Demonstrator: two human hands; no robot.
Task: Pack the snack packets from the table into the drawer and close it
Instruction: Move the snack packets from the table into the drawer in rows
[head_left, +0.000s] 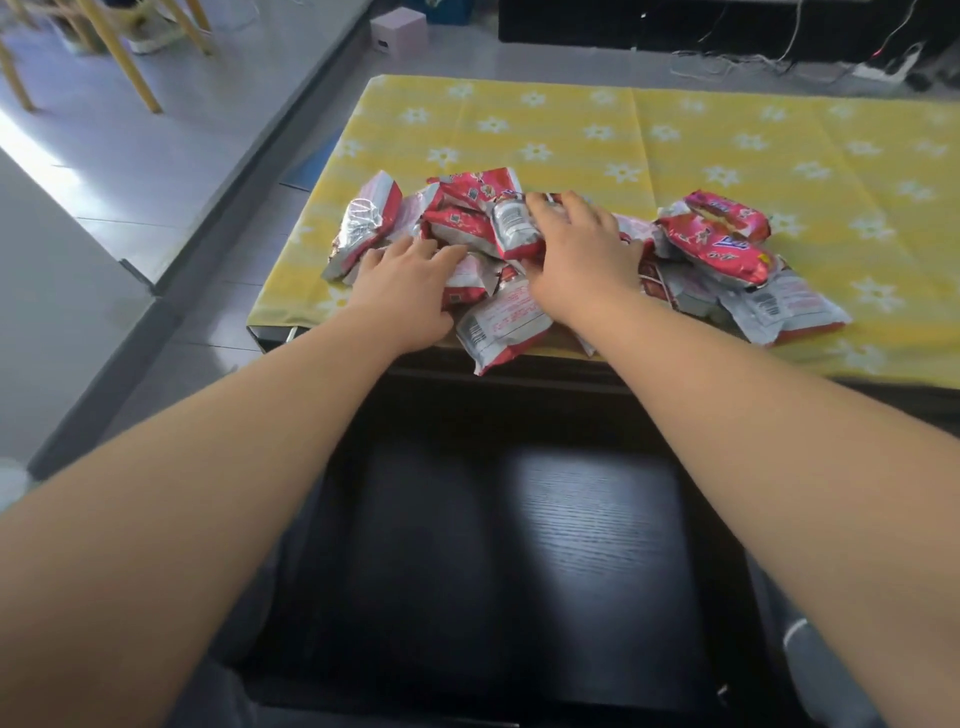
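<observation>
Packets: red-and-silver foil snack packets (467, 223) heaped on yellow flowered table (675, 145).
Left hand (410, 291): grip wide, flat on heap.
Right hand (582, 254): grip wide, spread over heap.

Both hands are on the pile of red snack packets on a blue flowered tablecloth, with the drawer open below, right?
Not quite: the head view shows the tablecloth is yellow, not blue. Otherwise yes: the left hand and right hand rest on the pile of red snack packets, and the drawer below is open.
</observation>
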